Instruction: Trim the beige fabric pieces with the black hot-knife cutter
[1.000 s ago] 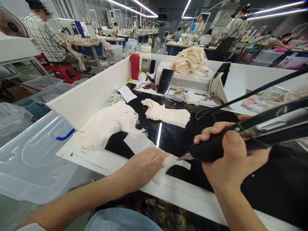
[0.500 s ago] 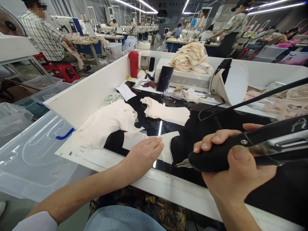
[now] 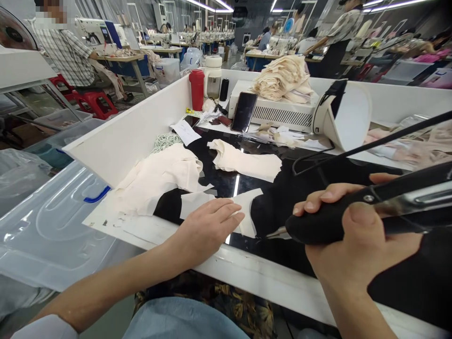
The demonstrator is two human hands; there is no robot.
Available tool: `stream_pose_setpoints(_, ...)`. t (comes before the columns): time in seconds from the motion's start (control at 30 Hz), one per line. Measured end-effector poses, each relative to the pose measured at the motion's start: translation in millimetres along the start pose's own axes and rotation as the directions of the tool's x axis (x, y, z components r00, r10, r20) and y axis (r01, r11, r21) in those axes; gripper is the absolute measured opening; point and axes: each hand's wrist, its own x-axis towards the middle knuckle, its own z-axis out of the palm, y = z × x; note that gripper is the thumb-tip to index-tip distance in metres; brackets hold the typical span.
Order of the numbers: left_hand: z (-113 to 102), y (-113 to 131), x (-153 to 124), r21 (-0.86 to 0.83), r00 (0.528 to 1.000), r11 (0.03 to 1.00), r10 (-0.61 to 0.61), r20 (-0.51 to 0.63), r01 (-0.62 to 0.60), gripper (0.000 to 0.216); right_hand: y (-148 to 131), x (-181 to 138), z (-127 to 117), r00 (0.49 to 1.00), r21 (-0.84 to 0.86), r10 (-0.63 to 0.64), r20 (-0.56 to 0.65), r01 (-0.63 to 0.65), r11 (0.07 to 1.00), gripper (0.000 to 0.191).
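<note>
My left hand (image 3: pixel 208 226) lies flat, palm down, with its fingers stretched over a cream cut fabric piece (image 3: pixel 250 207) on the black tabletop. My right hand (image 3: pixel 360 240) is wrapped around a black handheld tool (image 3: pixel 325 223) with a metal lever along its side. A pointed metal tip (image 3: pixel 278 233) shows beyond the tool's rounded end, just right of the fabric and apart from it. Behind my left hand lies a small stack of cream fabric pieces (image 3: pixel 247 160). To the left is a larger cream fabric pile (image 3: pixel 162 174).
White side walls (image 3: pixel 123 122) border the table. At the back stand a red cup (image 3: pixel 197 89), a jug (image 3: pixel 213 80), a phone (image 3: pixel 244 111) and a vented white box (image 3: pixel 282 115) bearing fabric. A black cable (image 3: pixel 388 137) crosses the right side. A clear bin (image 3: pixel 70 226) stands at left.
The tool in my right hand has shifted slightly to the right and a little up, away from the fabric. My left hand stays flat on the piece. The view has tilted slightly.
</note>
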Motion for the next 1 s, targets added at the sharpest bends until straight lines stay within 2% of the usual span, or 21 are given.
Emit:
stream_pose_setpoints(0.17,-2.2,2.4,-2.2,-0.084,0.999,0.996,0.018,-0.030,-0.021,0.034,1.5,-0.4,-1.9,1.000,-0.002,0.007,0.011,-0.007,1.000,0.048)
stream_pose_setpoints(0.3,5.9,7.8,1.8,-0.150,0.990,0.979,0.133,-0.049,-0.139,0.031,2.2,-3.5,2.1,0.999,0.033,-0.015,0.029,0.014,0.999,0.046)
stream_pose_setpoints(0.43,16.0,10.0,7.3,-0.130,0.976,0.968,0.214,-0.029,-0.216,0.030,3.3,-6.7,6.3,0.999,0.070,-0.028,0.044,0.025,0.997,0.047)
stream_pose_setpoints(0.77,21.5,0.7,10.4,-0.123,0.965,0.963,0.251,0.079,-0.240,0.021,6.1,-9.4,4.5,0.996,0.077,-0.040,0.081,0.033,0.996,0.047)
stream_pose_setpoints(1.0,23.1,-6.3,12.0,-0.149,0.965,0.962,0.243,0.096,-0.227,0.027,3.7,-9.8,4.0,0.996,0.056,-0.043,0.077,0.039,0.998,0.047)
